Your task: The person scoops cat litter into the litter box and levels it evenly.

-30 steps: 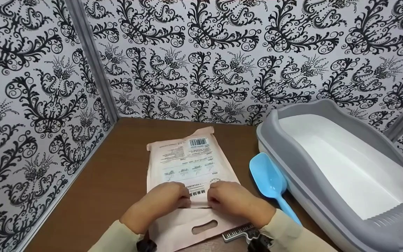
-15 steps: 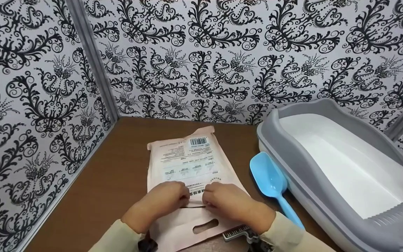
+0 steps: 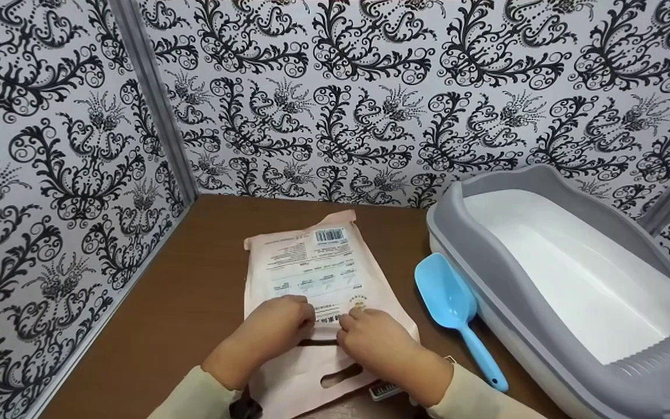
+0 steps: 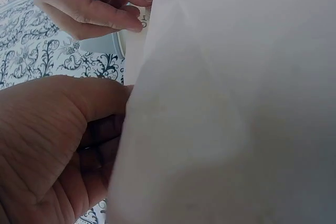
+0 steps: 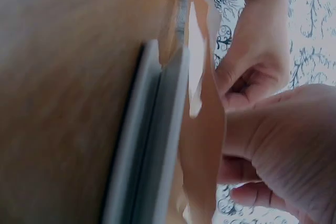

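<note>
Around your work stands the wall [image 3: 370, 110] with black scroll pattern, on the far side and the left side of the bag. Under the bag is the brown tabletop [image 3: 149, 326]. To the right of the bag, and apart from it, you have the grey and white tray [image 3: 512, 279], which leans into no contact with the bag. The bag [image 3: 303, 267] itself is pale pink and lies flat in front of you, its long axis running away from you to the far wall, its printing upside down for your eyes. Both your hands are at the bag, so neither is nearer: the left hand [image 3: 280, 326] and the right hand [image 3: 377, 340] sit side by side over its near part, with a dark line across the bag between them. The printed body extends beyond your hands, and the handle end lies on your side. Each hand has its fingers curled in, not spread, and pinches the bag near this line. Right of the bag, before the tray, is the blue scoop [image 3: 441, 291], its handle pointing toward you. Smallest, a grey item [image 3: 384, 390] shows partly by the bag's near right edge; I cannot tell what it is.
</note>
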Action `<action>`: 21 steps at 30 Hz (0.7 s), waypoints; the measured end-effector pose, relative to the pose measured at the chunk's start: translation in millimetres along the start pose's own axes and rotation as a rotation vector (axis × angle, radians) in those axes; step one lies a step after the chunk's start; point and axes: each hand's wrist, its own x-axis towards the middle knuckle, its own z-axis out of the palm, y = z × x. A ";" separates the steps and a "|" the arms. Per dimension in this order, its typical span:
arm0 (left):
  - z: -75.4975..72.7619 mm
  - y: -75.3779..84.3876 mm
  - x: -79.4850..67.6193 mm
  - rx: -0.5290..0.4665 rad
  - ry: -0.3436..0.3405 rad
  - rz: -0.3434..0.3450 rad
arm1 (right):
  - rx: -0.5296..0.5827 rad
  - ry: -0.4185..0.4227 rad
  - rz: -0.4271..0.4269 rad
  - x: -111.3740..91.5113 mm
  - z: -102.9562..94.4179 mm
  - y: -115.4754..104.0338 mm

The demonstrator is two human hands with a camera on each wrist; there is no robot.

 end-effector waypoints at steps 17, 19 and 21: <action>-4.9 19.2 -1.8 0.118 0.073 -0.061 | 0.025 -0.054 0.042 -0.2 -1.7 -3.2; -5.8 21.6 -2.0 0.138 0.079 -0.067 | 0.027 -0.063 0.042 -0.2 -1.4 -3.9; -5.9 23.3 -1.9 0.160 0.096 -0.075 | 0.021 -0.070 0.040 -0.2 -1.4 -5.5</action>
